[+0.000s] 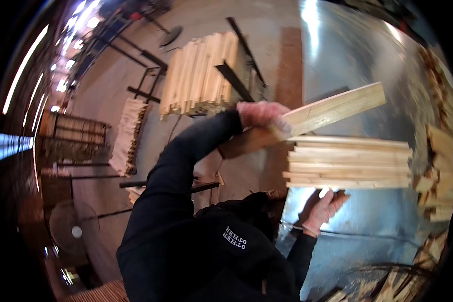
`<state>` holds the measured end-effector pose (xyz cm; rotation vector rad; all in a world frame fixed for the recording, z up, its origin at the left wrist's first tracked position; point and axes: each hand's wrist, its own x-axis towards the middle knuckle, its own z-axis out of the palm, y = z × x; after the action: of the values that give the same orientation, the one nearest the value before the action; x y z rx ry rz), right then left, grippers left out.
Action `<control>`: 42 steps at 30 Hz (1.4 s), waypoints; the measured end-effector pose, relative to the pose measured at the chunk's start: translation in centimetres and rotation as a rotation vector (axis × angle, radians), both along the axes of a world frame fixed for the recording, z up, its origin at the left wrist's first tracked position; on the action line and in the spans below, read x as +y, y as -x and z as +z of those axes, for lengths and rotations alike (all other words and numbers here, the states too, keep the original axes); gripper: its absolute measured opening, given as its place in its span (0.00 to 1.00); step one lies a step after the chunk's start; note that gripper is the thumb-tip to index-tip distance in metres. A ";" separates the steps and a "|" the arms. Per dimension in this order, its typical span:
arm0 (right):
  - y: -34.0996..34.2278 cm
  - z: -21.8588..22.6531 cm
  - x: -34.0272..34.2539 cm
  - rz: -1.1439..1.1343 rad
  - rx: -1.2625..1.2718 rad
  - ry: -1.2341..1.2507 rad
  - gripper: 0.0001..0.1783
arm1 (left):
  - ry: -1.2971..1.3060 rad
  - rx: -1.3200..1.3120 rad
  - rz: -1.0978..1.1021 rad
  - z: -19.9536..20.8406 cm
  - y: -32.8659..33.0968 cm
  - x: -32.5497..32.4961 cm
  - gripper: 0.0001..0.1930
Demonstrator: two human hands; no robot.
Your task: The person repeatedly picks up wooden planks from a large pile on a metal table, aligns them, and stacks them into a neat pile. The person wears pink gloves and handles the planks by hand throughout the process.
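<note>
My left hand, in a pink-and-white work glove, is closed around a long flat wooden board. The board slants up to the right above the metal-topped table, with its near end past my wrist. Beneath it on the table lies a neat stack of light wooden strips, their left ends slightly uneven. My right hand, gloved the same way, is beside the lower edge of this stack with its fingers stretched out. Whether its fingertips touch the strips I cannot tell.
Wood offcuts are heaped along the table's right side. Across the floor to the left, a dark metal rack holds a bundle of upright-looking strips. Another row of strips and a fan stand farther left.
</note>
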<state>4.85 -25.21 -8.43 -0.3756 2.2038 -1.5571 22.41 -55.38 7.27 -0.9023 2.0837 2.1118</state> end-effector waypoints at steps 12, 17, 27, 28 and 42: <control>-5.1 0.2 -5.2 0.097 0.354 -0.259 0.34 | 0.647 -1.040 1.238 -6.7 -39.5 -19.0 0.34; -11.2 -2.3 -15.4 0.226 0.190 -0.402 0.33 | 0.554 -1.268 1.178 -15.7 -50.0 -30.2 0.36; -16.0 -2.6 -20.2 0.259 -0.182 -0.507 0.31 | 0.753 -1.141 1.015 -26.9 -49.0 -39.1 0.40; -16.3 -2.4 -20.0 0.239 -0.222 -0.504 0.31 | 0.906 -1.187 0.967 -26.8 -48.2 -38.8 0.40; -5.0 5.0 -3.8 -0.215 -0.151 -0.462 0.29 | 1.064 -0.673 0.232 -22.6 -26.1 -44.8 0.42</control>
<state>9.87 -29.01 -3.47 0.1182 2.4482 -1.0760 48.49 -100.21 -15.34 -1.6552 2.6200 0.3856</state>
